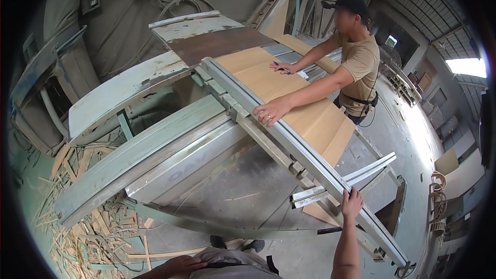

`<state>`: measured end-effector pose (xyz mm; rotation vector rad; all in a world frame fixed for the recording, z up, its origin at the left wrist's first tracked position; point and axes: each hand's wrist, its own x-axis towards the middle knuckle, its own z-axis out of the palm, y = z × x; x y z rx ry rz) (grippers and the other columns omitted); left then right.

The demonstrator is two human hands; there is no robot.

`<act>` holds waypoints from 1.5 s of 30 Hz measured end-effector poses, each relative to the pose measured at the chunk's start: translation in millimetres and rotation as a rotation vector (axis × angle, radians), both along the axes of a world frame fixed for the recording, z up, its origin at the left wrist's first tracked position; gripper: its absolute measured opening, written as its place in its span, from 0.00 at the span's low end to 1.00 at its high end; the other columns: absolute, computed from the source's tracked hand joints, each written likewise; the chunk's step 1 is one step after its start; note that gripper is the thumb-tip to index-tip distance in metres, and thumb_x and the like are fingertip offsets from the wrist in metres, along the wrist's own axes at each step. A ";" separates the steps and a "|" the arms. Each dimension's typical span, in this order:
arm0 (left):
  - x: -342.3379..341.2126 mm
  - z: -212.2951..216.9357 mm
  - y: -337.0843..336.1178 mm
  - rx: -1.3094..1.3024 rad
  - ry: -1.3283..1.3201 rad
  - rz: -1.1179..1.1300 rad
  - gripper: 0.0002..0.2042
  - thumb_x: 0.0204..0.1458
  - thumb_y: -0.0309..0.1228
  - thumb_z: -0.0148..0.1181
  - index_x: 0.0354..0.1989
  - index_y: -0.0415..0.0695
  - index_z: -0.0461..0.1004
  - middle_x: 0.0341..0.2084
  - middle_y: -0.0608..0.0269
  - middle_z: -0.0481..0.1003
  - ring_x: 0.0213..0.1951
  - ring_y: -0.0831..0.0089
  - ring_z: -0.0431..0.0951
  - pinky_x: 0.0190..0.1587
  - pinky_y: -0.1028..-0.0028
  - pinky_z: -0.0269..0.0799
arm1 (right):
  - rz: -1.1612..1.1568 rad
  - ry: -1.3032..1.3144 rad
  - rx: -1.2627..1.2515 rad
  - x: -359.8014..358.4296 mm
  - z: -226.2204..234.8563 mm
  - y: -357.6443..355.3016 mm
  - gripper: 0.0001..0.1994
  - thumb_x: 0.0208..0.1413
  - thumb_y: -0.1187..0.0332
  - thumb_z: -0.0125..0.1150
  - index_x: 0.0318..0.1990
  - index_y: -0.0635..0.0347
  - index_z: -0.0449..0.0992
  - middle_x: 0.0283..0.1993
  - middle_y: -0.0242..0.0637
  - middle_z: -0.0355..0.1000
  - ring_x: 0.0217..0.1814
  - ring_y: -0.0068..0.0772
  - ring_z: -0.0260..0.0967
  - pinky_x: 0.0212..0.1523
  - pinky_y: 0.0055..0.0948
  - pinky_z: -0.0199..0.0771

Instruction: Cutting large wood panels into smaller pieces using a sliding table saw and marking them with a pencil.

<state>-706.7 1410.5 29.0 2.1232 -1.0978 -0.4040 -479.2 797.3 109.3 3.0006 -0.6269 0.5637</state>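
Observation:
My right hand [353, 204] is closed around the edge of a long aluminium fence rail [305, 152], near its lower right end. A small dark piece shows at the fingertips. My left hand [187, 265] rests against my waist, fingers laid out and holding nothing. Beyond the rail lies a light wood-coloured panel [258, 75], flat on the saw table. Across it stands a co-worker [359, 57] in a tan shirt and dark cap. One of the co-worker's hands [273, 111] presses on the rail and panel edge; the other holds a slim blue pen-like thing above the panel.
A long green-grey sliding beam [150, 150] runs left from the rail. Wood offcuts [88, 227] heap on the floor at lower left. A short aluminium crossbar [343, 178] juts out near my right hand. A worn white machine top [126, 90] stands farther back.

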 end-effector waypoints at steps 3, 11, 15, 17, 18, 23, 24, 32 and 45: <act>8.7 18.0 -3.1 0.062 0.057 -0.022 0.27 0.50 0.31 0.47 0.61 0.51 0.55 0.52 0.55 0.65 0.51 0.56 0.68 0.54 0.63 0.64 | -0.001 0.005 0.000 -4.7 2.3 -0.8 0.24 0.54 0.49 0.48 0.52 0.56 0.68 0.48 0.42 0.67 0.54 0.44 0.61 0.59 0.44 0.50; 20.6 46.6 -16.4 0.130 0.130 -0.048 0.29 0.49 0.37 0.49 0.63 0.53 0.54 0.53 0.55 0.64 0.54 0.56 0.67 0.57 0.62 0.61 | 0.025 -0.019 -0.046 -13.1 12.9 8.0 0.23 0.55 0.52 0.48 0.52 0.57 0.68 0.47 0.42 0.67 0.53 0.45 0.61 0.58 0.42 0.51; 20.4 46.0 -25.2 0.117 0.128 -0.025 0.29 0.49 0.36 0.48 0.63 0.53 0.54 0.52 0.55 0.65 0.53 0.56 0.67 0.56 0.63 0.62 | 0.005 0.009 -0.020 -16.2 20.8 10.9 0.24 0.55 0.50 0.48 0.53 0.57 0.68 0.49 0.42 0.67 0.55 0.43 0.60 0.60 0.46 0.48; 25.8 53.8 -29.1 0.133 0.111 -0.025 0.28 0.50 0.34 0.47 0.62 0.53 0.54 0.52 0.55 0.66 0.53 0.56 0.67 0.56 0.63 0.63 | 0.010 0.013 -0.013 -18.3 25.8 13.2 0.24 0.55 0.50 0.48 0.53 0.57 0.67 0.49 0.42 0.66 0.55 0.43 0.60 0.60 0.46 0.48; 26.4 55.7 -31.3 0.134 0.115 -0.024 0.28 0.50 0.34 0.47 0.62 0.53 0.54 0.52 0.55 0.66 0.53 0.56 0.67 0.56 0.63 0.63 | 0.015 0.011 -0.003 -18.7 28.0 14.3 0.24 0.55 0.50 0.48 0.53 0.56 0.67 0.50 0.42 0.66 0.55 0.43 0.60 0.60 0.47 0.48; 34.3 65.4 -41.8 0.165 0.127 -0.033 0.26 0.51 0.30 0.44 0.62 0.53 0.55 0.52 0.56 0.66 0.53 0.56 0.67 0.56 0.63 0.62 | 0.003 0.025 -0.006 -20.3 35.4 16.0 0.24 0.55 0.50 0.48 0.53 0.56 0.67 0.50 0.42 0.66 0.56 0.43 0.59 0.61 0.47 0.47; 36.0 65.0 -44.2 0.165 0.127 -0.032 0.26 0.51 0.30 0.44 0.62 0.53 0.55 0.52 0.56 0.66 0.53 0.56 0.67 0.56 0.63 0.62 | 0.007 0.024 -0.003 -19.1 37.3 15.5 0.24 0.55 0.50 0.48 0.53 0.56 0.67 0.50 0.42 0.65 0.56 0.44 0.59 0.61 0.47 0.47; 42.1 53.2 -63.1 0.132 0.072 -0.030 0.26 0.51 0.31 0.44 0.62 0.52 0.55 0.51 0.56 0.67 0.51 0.57 0.69 0.55 0.64 0.65 | 0.008 0.015 0.003 -21.8 47.9 11.4 0.24 0.54 0.51 0.49 0.52 0.57 0.67 0.49 0.42 0.65 0.56 0.44 0.59 0.61 0.47 0.47; 66.3 71.0 -97.3 0.078 0.019 0.008 0.26 0.48 0.31 0.47 0.60 0.51 0.58 0.47 0.56 0.69 0.47 0.58 0.72 0.51 0.65 0.68 | 0.057 0.057 0.033 -27.4 62.0 3.6 0.31 0.50 0.44 0.51 0.54 0.59 0.65 0.55 0.44 0.62 0.59 0.47 0.55 0.62 0.52 0.44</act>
